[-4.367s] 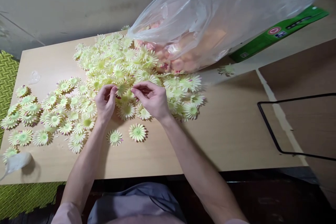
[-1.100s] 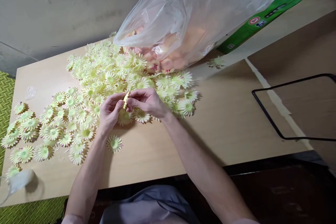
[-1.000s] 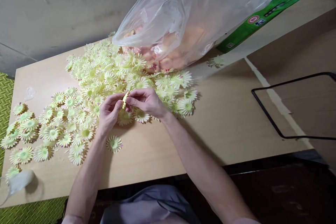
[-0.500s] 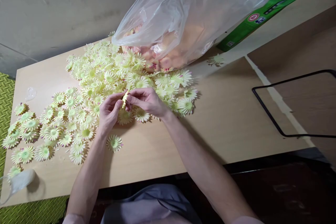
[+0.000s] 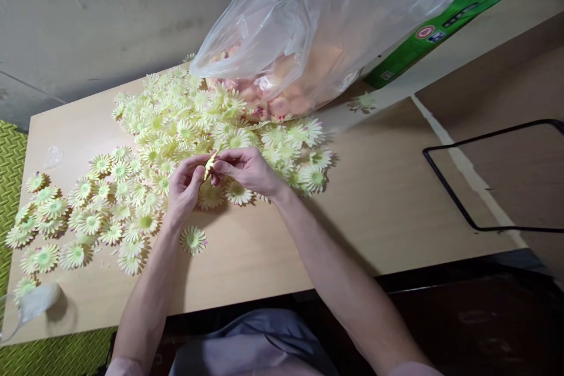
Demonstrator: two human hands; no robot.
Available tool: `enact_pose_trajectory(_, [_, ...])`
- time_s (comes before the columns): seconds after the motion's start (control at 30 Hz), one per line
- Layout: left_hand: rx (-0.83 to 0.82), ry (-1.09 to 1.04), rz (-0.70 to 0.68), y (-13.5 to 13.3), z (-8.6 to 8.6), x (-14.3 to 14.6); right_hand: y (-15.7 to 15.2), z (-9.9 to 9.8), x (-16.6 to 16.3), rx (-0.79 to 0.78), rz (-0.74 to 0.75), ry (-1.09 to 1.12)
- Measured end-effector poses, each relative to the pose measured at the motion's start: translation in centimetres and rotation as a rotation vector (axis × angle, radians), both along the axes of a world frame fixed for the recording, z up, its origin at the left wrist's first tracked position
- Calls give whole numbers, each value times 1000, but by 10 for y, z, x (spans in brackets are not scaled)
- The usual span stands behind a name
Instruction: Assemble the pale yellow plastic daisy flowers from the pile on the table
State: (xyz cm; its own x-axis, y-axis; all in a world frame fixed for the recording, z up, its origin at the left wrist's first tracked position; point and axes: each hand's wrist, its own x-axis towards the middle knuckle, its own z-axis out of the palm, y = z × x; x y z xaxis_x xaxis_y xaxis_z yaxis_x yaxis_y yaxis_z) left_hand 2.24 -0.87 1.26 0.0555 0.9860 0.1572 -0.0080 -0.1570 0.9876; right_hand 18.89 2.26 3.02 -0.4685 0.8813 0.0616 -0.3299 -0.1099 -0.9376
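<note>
Between the fingertips of my left hand [image 5: 185, 182] and my right hand [image 5: 247, 170] is a pale yellow artificial flower head [image 5: 210, 165], turned edge-on. Both hands are closed in a pinch on it, the left from one side and the right from the other. Behind and around them spreads a heap of similar flower heads [image 5: 176, 120], pale yellow with greenish centres and some pink petal tips. One single flower head [image 5: 192, 240] lies apart, just below my left hand. The fingers hide part of the held flower.
A clear plastic bag [image 5: 282, 53] with pinkish pieces inside stands behind the heap. Right of it lies a green packet [image 5: 432, 38]. A black wire frame [image 5: 449, 188] rests at the right. A translucent plastic object [image 5: 39, 299] sits at the table's [image 5: 264, 252] near left corner.
The flower between my fingertips has tilted slightly. Both hands stay in nearly the same place, and the whole view has shifted a little.
</note>
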Motion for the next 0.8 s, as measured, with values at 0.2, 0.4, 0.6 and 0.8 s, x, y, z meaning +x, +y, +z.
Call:
enact_pose_trajectory(0.2, [-55, -35, -21, 0, -1, -1, 0, 0, 1, 12, -2, -23])
enact_pose_trajectory(0.4, [-132, -194, -116, 0, 1, 1, 0, -2, 3, 61, -17, -38])
enact_pose_trajectory(0.6, [-131, -172, -120, -1, 0, 1, 0, -3, 3, 90, -24, -43])
enact_pose_trajectory(0.8, [-140, -269, -144, -1, 1, 1, 0, -3, 3, 116, -16, -68])
